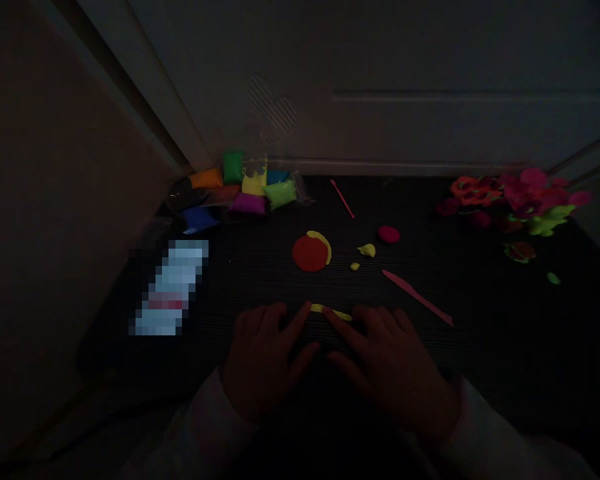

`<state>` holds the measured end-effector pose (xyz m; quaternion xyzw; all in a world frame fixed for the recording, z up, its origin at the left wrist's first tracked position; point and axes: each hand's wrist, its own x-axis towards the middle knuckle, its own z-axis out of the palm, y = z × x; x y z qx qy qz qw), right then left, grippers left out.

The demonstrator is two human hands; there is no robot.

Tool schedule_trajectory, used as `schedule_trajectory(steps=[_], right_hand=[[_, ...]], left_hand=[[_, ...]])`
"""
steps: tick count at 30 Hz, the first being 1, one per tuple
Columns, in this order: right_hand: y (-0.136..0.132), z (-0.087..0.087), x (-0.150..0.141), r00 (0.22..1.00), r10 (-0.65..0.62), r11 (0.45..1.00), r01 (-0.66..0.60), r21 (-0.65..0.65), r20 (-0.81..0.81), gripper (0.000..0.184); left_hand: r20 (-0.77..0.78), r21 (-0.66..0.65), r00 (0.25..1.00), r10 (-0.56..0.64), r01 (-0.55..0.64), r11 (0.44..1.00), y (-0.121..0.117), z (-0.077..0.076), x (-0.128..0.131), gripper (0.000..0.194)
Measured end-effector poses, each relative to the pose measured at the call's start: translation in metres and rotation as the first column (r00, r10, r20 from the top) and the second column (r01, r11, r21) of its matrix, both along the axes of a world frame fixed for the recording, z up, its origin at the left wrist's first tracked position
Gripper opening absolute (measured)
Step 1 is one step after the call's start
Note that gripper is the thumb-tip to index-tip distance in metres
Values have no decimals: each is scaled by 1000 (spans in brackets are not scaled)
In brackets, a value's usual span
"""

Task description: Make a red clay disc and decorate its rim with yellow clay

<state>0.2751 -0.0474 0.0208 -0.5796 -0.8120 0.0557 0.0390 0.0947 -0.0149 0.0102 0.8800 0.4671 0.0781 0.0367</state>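
Observation:
A thin yellow strip of modelling clay (344,316) lies on the dark table under my fingertips. The outstretched index finger of my left hand (265,363) touches its left end, thumb apart and other fingers bent. My right hand (387,363) presses its index fingertip on the strip a little further right, its thumb also apart. Neither hand grips anything. Beyond them is a flat red clay disc (309,253) with a yellow clay band (323,241) along its upper right edge. Two small yellow clay bits (367,251) and a crimson clay oval (389,235) lie right of the disc.
A pink clay knife (417,297) lies right of the disc, and a thin red tool (342,199) behind it. Bags of coloured clay (250,203) are heaped at back left, near a blurred bright screen (173,287). Colourful clay pieces (535,193) sit at back right, before a pale panel (405,127).

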Motion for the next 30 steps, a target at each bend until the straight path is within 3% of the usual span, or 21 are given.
schedule_trajectory(steps=[16, 30], right_hand=[[0, -1, 0, 1000, 5, 1000, -5, 12, -27, 44], [-1, 2, -2, 993, -13, 1000, 16, 20, -115, 43]], left_hand=[[-16, 25, 1000, 1, 0, 1000, -1, -1, -2, 50], [-61, 45, 994, -91, 94, 995, 6, 1, 2, 50]])
